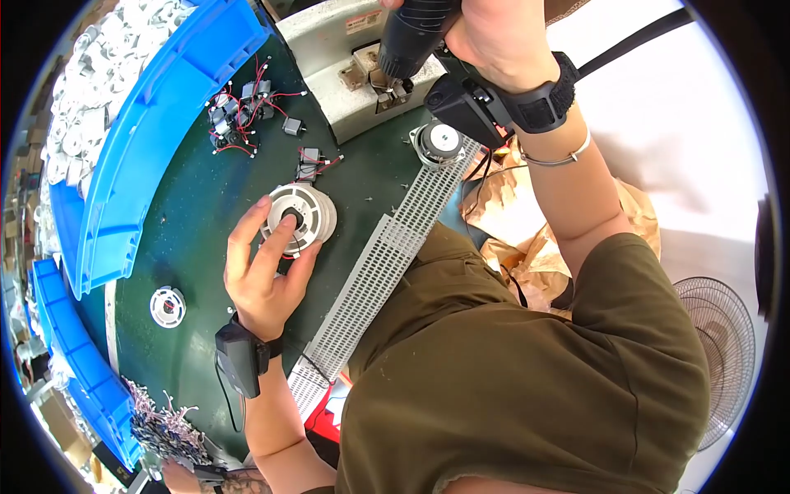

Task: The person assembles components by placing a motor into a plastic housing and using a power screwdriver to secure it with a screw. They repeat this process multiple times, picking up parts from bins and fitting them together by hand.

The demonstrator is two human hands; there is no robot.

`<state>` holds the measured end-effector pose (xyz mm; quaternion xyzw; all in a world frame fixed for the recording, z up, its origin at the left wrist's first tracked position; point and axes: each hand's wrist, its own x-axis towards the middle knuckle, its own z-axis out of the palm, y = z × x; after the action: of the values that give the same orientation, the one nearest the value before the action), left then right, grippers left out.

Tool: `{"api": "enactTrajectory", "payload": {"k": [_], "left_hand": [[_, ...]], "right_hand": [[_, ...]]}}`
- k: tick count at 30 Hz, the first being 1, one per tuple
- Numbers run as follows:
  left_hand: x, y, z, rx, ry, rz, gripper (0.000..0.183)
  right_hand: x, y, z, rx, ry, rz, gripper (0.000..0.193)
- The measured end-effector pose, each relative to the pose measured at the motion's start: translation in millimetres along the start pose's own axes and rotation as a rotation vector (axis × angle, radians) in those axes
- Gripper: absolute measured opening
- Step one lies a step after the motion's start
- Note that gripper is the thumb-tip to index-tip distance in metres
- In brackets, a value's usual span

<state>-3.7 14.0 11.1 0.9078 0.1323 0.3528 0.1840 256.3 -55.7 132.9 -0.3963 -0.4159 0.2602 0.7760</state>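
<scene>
My left hand [265, 276] grips a round white slotted plastic housing [325, 218] on the green table. Its thumb and fingers rest on the rim, and the index finger touches the dark centre. High on the right, my right hand [498, 41] is closed around a black electric screwdriver [415, 33], pointing down over a light grey metal machine [325, 49] with an opening in its front. The driver's tip is hard to make out. Just beyond the housing lie small motors [309, 160] with red wires.
More wired motors [247, 111] sit farther back. A blue bin [136, 165] of white parts stands left, near another white ring part [168, 307]. A round unit [440, 142] rests by a perforated strip [362, 280] along the table edge. Another person's hand [177, 476] shows lower left, beside wire bundles [169, 428].
</scene>
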Motion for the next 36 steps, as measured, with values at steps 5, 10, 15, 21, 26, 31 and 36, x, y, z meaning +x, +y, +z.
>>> {"api": "enactTrajectory", "payload": {"k": [5,10,15,21,26,31,36], "left_hand": [[-1.1,-0.1,0.1,-0.004,0.007,0.001,0.043],[-0.4,-0.8,0.9,-0.030,0.020,0.002,0.042],[-1.6,-0.8,1.0,-0.033,0.015,-0.011,0.042],[-1.7,-0.4,2.7,-0.025,0.026,0.002,0.042],[0.5,0.5,3.5,-0.013,0.032,0.009,0.041],[-2.0,-1.1,1.3,-0.015,0.026,0.007,0.040],[0.5,1.0,11.3,-0.101,0.102,-0.014,0.039]], "right_hand": [[-3.1,7.5,-3.0,-0.075,-0.040,-0.104,0.030],[-7.2,7.9,-2.1,-0.147,-0.066,-0.217,0.029],[-3.8,7.9,-1.7,0.058,-0.057,-0.142,0.029],[-5.6,5.4,1.3,0.125,-0.026,-0.075,0.029],[-9.0,12.1,-4.0,0.202,-0.050,-0.156,0.030],[-22.0,-2.9,4.5,-0.092,-0.061,-0.079,0.031],[-15.9,-3.8,38.9,0.135,-0.164,-0.110,0.035]]}}
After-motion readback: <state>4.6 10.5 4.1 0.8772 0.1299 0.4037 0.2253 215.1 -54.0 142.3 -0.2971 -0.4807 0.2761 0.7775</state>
